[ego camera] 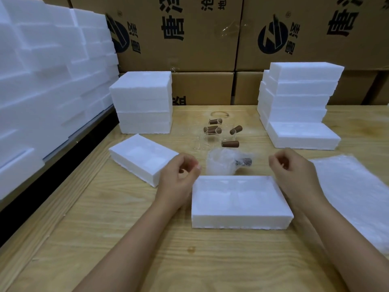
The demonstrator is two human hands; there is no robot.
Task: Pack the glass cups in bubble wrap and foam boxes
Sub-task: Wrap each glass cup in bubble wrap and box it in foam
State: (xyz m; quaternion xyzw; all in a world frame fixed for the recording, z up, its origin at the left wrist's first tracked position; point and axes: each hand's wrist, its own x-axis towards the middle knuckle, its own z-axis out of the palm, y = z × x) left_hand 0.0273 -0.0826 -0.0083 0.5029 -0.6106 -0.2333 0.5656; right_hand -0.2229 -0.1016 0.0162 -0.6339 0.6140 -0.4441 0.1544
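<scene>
An open white foam box (240, 218) with two moulded hollows lies on the wooden table in front of me. A second foam piece (134, 163) lies to its left. Just behind the box sits a cup wrapped in bubble wrap (225, 163). Farther back stand several clear glass cups with brown wooden handles (216, 130). My left hand (179, 175) hovers by the box's far left corner, fingers loosely curled, holding nothing. My right hand (292, 171) hovers over the far right corner, also loosely curled and empty.
Bubble wrap sheets (357, 199) lie at the right. Foam box stacks stand at back left (145, 102) and back right (299, 98), with a wall of foam (42, 81) along the left. Printed cardboard cartons (210, 39) line the back.
</scene>
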